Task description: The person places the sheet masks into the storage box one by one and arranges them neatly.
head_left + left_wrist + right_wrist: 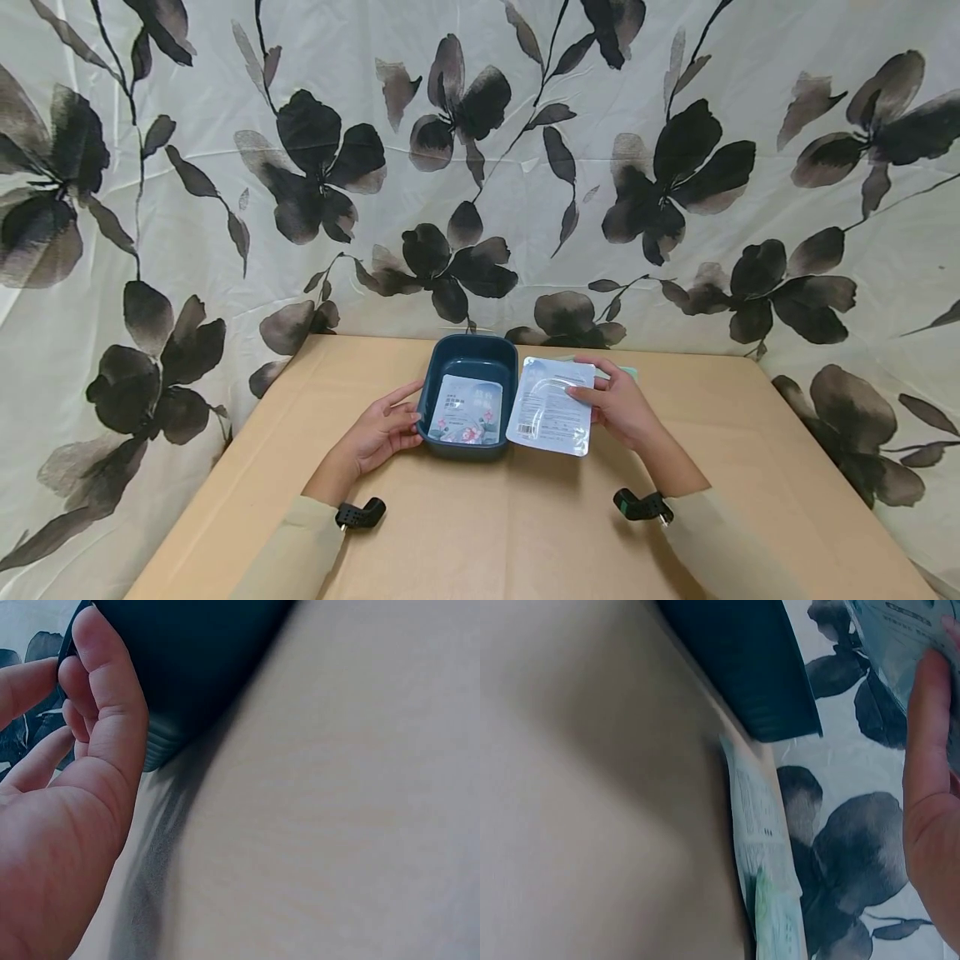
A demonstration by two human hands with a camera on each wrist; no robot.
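A dark blue plastic bin [468,452] stands toward the back of the table, with a pale blue flower-printed packet [469,410] lying inside. My left hand [384,429] grips the bin's left side; in the left wrist view the thumb and fingers [105,682] meet at its rim. Right of the bin, my right hand [618,404] pinches a flat silvery-blue foil packet [547,408] by its right edge, thumb on top. The packet's printed back with a barcode faces up, and its left edge overlaps the bin's right rim in the head view.
Behind the right hand, a green-edged packet [630,372] shows partly; the right wrist view has a white printed packet [761,817] and a greenish packet [778,919] on the table. A flower-patterned cloth [555,250] hangs behind the tan tabletop [480,533].
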